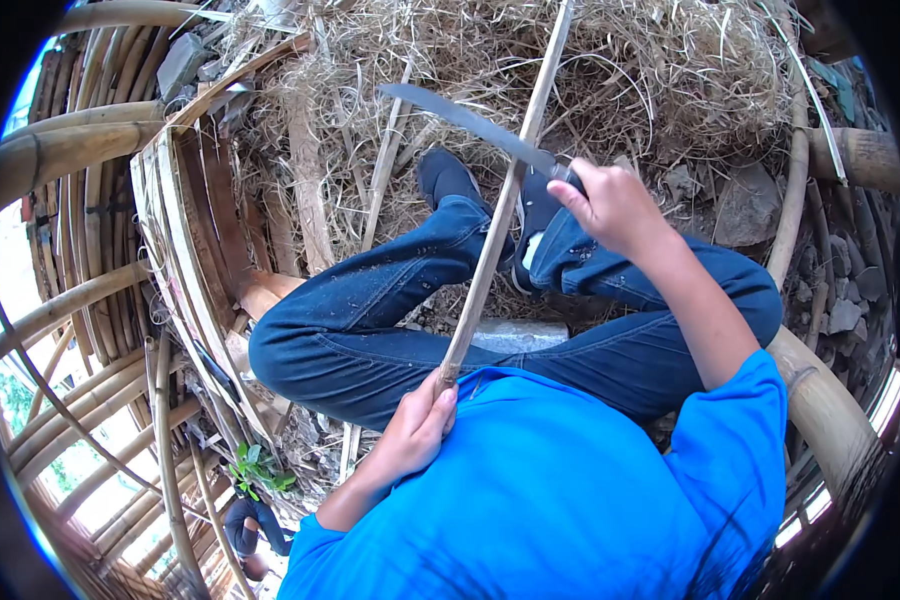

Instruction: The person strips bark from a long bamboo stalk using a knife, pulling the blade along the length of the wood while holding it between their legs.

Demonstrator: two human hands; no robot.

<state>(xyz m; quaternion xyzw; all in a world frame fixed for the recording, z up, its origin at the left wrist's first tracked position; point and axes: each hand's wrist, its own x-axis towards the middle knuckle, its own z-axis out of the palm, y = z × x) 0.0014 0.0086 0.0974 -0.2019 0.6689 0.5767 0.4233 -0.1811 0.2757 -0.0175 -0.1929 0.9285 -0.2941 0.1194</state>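
My right hand point(610, 205) is closed around the dark handle of a long knife point(470, 122). Its blade points to the far left and crosses a long, narrow bamboo strip point(487, 260), apparently touching it. The strip slants from my waist up past my shoes to the far edge. My left hand point(420, 420) grips its near end, close against my blue shirt. Both forearms are bare. Between my bent legs in dark jeans lies a pale block point(520, 335).
Curly shavings point(610, 70) heap up beyond my feet. Split bamboo slats point(170, 215) stand at the left, before a bamboo pole frame point(70, 150). A thick bamboo pole point(825, 405) and stones point(845, 310) lie right. Another person point(255, 525) appears at the lower left.
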